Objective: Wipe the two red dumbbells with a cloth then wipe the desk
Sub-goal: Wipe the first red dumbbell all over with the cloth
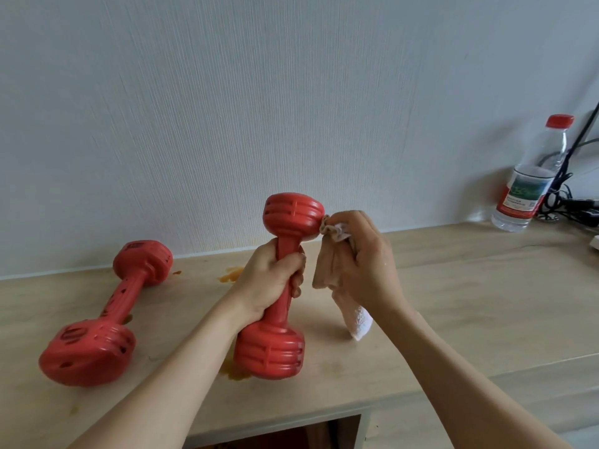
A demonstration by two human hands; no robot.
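While the upright dumbbell [278, 286] was gripped by the left hand [269, 280], the cloth [337, 273], bunched in the right hand [363, 264], was pressed against it; slippage was risked.

Left hand [270, 277]: forearm rising from lower left, fingers wrapped round a dumbbell [282, 286] handle (held upright). Right hand [363, 264]: forearm rising from lower right, fingers bunched on a cloth [337, 270], pressing it to the upper head.
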